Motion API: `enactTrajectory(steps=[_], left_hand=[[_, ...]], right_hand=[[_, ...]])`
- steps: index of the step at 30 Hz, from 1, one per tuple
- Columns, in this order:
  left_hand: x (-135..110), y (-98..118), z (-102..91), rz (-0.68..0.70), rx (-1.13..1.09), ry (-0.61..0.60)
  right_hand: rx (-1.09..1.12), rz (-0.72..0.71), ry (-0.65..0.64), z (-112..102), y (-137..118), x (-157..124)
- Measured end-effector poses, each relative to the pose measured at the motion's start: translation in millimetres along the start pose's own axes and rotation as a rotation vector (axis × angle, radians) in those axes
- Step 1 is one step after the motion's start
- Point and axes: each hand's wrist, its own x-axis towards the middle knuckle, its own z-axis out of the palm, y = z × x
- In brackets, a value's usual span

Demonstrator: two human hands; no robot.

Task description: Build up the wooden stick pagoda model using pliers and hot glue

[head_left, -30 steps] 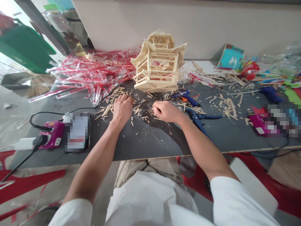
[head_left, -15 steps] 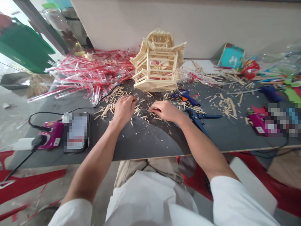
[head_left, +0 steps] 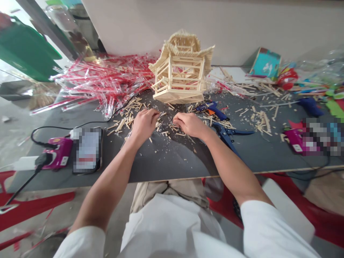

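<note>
My left hand (head_left: 144,123) is closed, its fingers curled and pressed together over the scattered cut wooden stick pieces (head_left: 122,123). Across a small gap, my right hand (head_left: 189,124) is closed too, thumb against the fingers. What either hand pinches, if anything, is too small or hidden to make out. Just beyond both hands stands a pavilion model (head_left: 178,71) built from thin wooden sticks, with a tiered, slatted roof. A blue glue gun (head_left: 215,109) lies right of the model. Blue-handled cutters (head_left: 225,134) rest beside my right forearm.
Red-and-clear plastic wrappers (head_left: 107,82) pile up at the back left. A phone (head_left: 87,150) and a purple power adapter (head_left: 60,152) with cables lie at left. Another purple adapter (head_left: 299,141) sits at right, near a second blue glue gun (head_left: 310,106). The table (head_left: 172,168) ends near my lap.
My right hand has shifted slightly right and its fingers are drawn closer together. The left hand has barely moved. The view has tilted a little; the model and tools stay in place.
</note>
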Motion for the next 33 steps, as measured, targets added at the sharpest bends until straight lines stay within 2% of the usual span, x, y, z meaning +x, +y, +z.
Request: enactTrajectory(steps=[4, 8, 11, 20, 27, 33], left_hand=[[0.4, 2.4, 4.7, -0.121, -0.240, -0.004], [0.9, 4.9, 12.0, -0.272, -0.708, -0.094], [0.6, 7.8, 14.2, -0.334, -0.886, -0.157], [-0.9, 16.8, 8.3, -0.349, -0.980, -0.226], [-2.3, 15.3, 9.8, -0.353, -0.982, -0.254], [-1.6, 14.9, 9.6, -0.350, -0.948, -0.231]], right_hand=[[0.025, 0.013, 0.059, 1.1, 2.7, 1.2], [0.035, -0.012, 0.120, 3.5, 5.4, 1.0], [0.049, 0.037, 0.122, 4.9, 2.1, -0.1], [0.014, -0.079, 0.206, 6.2, -7.7, 1.4], [0.034, -0.004, 0.186, 8.6, -7.5, 0.3], [0.022, -0.056, 0.188, 9.4, -5.4, 0.9]])
